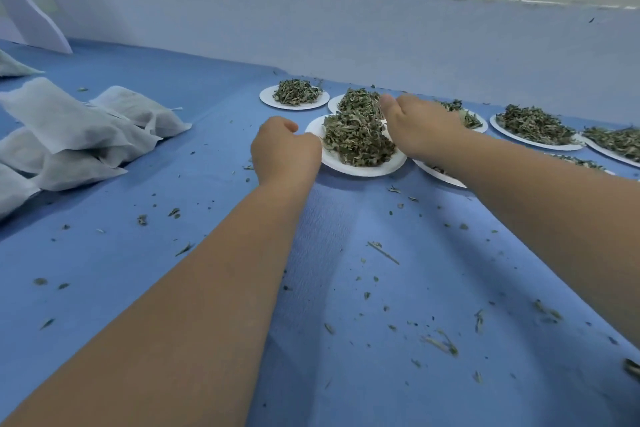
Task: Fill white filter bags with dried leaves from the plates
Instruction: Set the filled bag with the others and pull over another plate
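Observation:
A white plate [346, 168] heaped with dried green leaves [358, 140] sits in the middle of the blue cloth. My left hand [284, 152] grips its left rim with curled fingers. My right hand [420, 125] reaches over the plate's right side; its fingers are hidden behind the hand and the leaf pile. Filled white filter bags [79, 130] lie in a heap at the left.
Several more plates of leaves [294, 95] [536, 130] stand in rows behind and to the right, near a pale blue wall [346, 31]. Leaf crumbs [440, 343] are scattered over the blue cloth [381, 305] in front.

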